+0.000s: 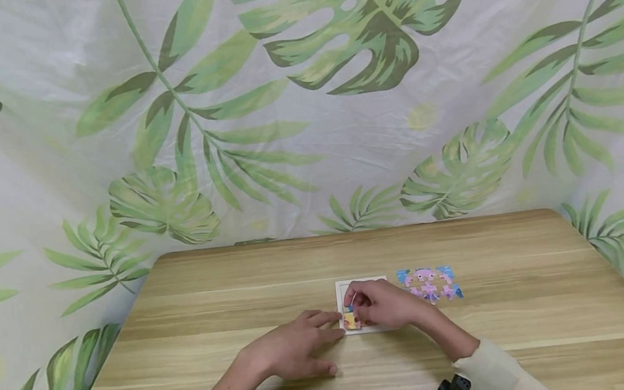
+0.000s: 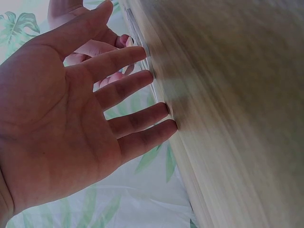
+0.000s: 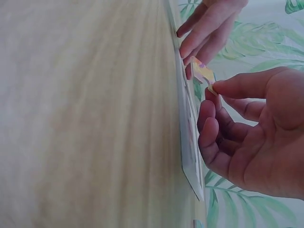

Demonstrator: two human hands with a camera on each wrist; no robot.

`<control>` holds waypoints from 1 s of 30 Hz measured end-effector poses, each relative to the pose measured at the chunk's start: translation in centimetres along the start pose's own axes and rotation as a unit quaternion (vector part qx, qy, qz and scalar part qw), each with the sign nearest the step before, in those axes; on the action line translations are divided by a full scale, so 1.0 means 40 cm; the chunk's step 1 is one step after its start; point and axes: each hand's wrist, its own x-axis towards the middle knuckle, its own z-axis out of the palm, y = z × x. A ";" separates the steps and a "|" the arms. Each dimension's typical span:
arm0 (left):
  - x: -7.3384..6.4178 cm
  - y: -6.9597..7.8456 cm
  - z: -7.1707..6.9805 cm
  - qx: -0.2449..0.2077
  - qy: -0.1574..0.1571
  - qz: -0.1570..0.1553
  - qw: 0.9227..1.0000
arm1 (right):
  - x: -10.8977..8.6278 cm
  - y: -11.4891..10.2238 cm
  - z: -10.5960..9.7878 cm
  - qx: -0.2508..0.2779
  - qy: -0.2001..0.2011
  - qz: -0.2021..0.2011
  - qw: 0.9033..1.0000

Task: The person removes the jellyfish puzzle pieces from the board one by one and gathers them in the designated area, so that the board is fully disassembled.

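A yellow-orange jigsaw piece (image 3: 203,72) is pinched between thumb and forefinger of my right hand (image 1: 385,303), its other fingers curled. That hand is over a flat white-bordered puzzle board (image 1: 339,291) and hides much of its middle. In the right wrist view the piece is tilted up off the board's face. My left hand (image 1: 297,348) lies at the board's left side with fingers spread and nearly straight. Its fingertips (image 2: 145,53) touch the board's edge and the tabletop, and nothing is held there.
Right of the board, several pink and blue jigsaw pieces (image 1: 428,284) lie grouped into a pink creature picture, with gaps between some. The wooden table (image 1: 214,290) ends at a leaf-patterned cloth (image 1: 264,162) behind it. A black device (image 1: 453,389) sits at the right wrist.
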 end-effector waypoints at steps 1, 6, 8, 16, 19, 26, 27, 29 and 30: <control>0.000 0.000 0.000 0.000 -0.001 0.000 1.000 | -0.002 0.000 -0.002 0.002 0.000 -0.001 1.000; 0.002 -0.001 0.000 0.004 -0.007 -0.004 1.000 | -0.013 0.008 -0.014 -0.003 -0.001 -0.003 1.000; 0.002 0.000 -0.001 0.003 -0.009 -0.007 1.000 | -0.020 0.013 -0.020 -0.006 -0.001 -0.006 1.000; 0.003 0.004 -0.004 0.002 -0.008 -0.007 1.000 | -0.062 0.023 -0.049 0.019 -0.001 0.002 1.000; 0.002 0.004 -0.005 -0.001 -0.011 -0.010 1.000 | -0.074 0.028 -0.061 0.016 0.005 0.001 1.000; 0.003 0.000 -0.002 0.002 -0.013 -0.013 1.000 | -0.112 0.059 -0.087 0.001 0.015 -0.011 1.000; 0.003 0.000 -0.002 0.003 -0.012 -0.012 1.000 | -0.120 0.064 -0.091 -0.001 0.017 -0.013 1.000; 0.003 0.001 -0.001 0.002 -0.013 -0.012 1.000 | -0.136 0.075 -0.098 -0.004 0.022 -0.020 1.000; 0.002 0.001 -0.001 0.001 -0.013 -0.011 1.000 | -0.144 0.081 -0.102 -0.006 0.024 -0.022 0.999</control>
